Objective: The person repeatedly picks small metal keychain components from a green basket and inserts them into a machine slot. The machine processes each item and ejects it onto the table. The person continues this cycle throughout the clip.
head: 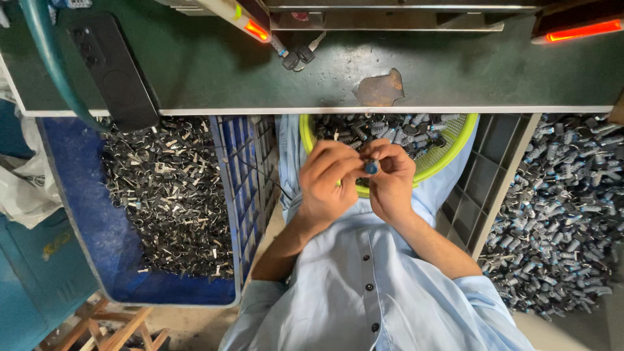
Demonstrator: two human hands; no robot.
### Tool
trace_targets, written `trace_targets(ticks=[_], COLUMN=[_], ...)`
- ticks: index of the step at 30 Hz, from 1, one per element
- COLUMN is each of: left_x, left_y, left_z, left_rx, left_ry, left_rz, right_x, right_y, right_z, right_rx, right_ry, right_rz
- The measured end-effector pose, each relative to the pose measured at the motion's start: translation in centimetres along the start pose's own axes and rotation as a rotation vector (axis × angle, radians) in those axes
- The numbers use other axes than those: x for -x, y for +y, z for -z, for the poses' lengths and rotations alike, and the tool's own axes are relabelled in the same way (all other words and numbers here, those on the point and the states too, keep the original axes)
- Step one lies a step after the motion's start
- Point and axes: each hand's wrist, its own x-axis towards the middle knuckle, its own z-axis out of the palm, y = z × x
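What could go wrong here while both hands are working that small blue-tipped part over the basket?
The small part is pinched only by fingertips of the left hand and right hand; if it slips, it may miss the green basket and drop onto the shirt or floor. The basket seems to rest on the lap under the bench edge, so a knee shift might tip it. Parts could also get mixed with the blue crate beside it.

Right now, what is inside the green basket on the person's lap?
The green basket holds a heap of small dark and grey-blue parts. Its far side is hidden under the table edge, and the hands cover the near part, so its bottom cannot be seen.
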Motion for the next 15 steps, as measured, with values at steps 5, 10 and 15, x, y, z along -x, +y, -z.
trace_targets(ticks=[5, 10, 15], left_x=[-0.3, -1.8, -2.8], left_y=[-0.2, -0.1, -0.2], left_z=[2.9, 5.2, 3.2], left_rx=[0.553, 0.529, 0.139], left_ry=[-0.407, -0.406, -0.206], left_rz=[0.053, -0.010, -0.038], right_x=[-0.4, -0.6, -0.1], right_y=[-0.4, -1.3, -1.4], right_z=[0.0, 0.1, -0.4], right_rx=[-0.197, -0.361, -0.242], right_ry=[-0.019, -0.114, -0.110], right_rz=[-0.173, -0.298, -0.291])
